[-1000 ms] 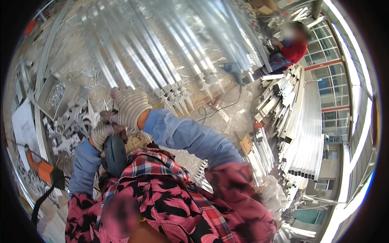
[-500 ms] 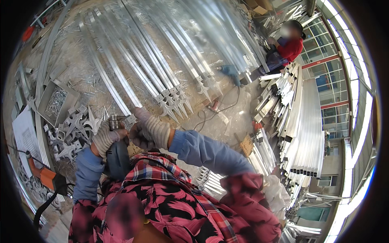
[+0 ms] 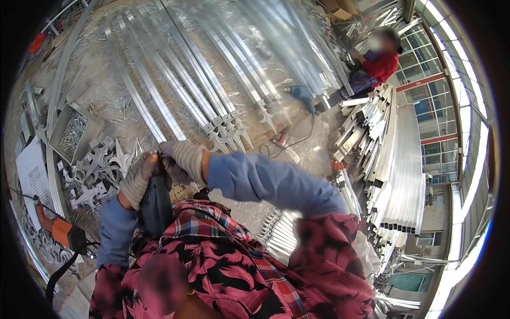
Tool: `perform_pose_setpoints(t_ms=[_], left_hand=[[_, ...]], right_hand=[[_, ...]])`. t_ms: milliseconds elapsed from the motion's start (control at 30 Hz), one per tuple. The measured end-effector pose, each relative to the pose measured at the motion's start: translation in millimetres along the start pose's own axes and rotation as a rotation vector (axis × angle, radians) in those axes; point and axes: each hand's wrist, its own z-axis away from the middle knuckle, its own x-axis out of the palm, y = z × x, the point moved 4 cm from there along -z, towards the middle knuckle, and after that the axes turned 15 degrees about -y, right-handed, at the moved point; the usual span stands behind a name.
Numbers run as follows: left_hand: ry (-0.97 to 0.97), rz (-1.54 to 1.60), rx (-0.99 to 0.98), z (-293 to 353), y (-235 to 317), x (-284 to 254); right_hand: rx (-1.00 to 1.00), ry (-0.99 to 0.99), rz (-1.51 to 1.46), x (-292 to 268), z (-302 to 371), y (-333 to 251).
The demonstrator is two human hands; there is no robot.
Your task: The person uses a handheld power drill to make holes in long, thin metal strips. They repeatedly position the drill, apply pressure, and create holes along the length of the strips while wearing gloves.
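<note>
Just now, the left hand [image 3: 139, 181], in a striped knit glove, is wrapped around the front of a dark drill [image 3: 156, 210], which sits close against the person's plaid and pink-patterned clothes [image 3: 212, 255]. The right hand [image 3: 183, 159], gloved too, bends in at the drill's nose, right by the near end of a long silver bar [image 3: 166, 114]; its fingers are curled, but the tips are hidden and I cannot tell whether they pinch anything.

Other bars lie side by side on the floor [image 3: 313, 141], several ending in pointed spikes [image 3: 228, 135]. Left of the hands is a heap of loose metal pieces [image 3: 95, 165], with an open box [image 3: 94, 130] of screws [image 3: 73, 130] just beyond. A sheet of paper [image 3: 33, 167] lies farther left, and an orange power tool [image 3: 61, 233] nearer the person. To the right, a blue drill [image 3: 302, 94] rests near the spikes; past it is a co-worker [image 3: 381, 66] in red, and nearer, a stack of metal tubes [image 3: 401, 181].
</note>
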Motion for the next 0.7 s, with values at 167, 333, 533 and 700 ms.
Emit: perform_pose_setpoints(t_ms=[167, 333, 533, 700], left_hand=[[0.167, 0.232, -0.127, -12.9, -24.7, -24.4], [0.3, 0.018, -0.085, -10.8, -30.5, -0.3], [0.38, -0.074, -0.132, -5.9, -44.5, 3.9], [0.505, -0.163, -0.14, 5.4, -62.5, 2.3]], right_hand=[[0.0, 0.012, -0.188, -4.8, -17.8, -9.9], [0.036, -0.025, -0.226, -12.5, 0.0, 16.9], [-0.001, 0.048, -0.242, -1.0, 3.3, 6.9], [-0.21, 0.288, 0.268, 1.2, -4.3, 2.6]])
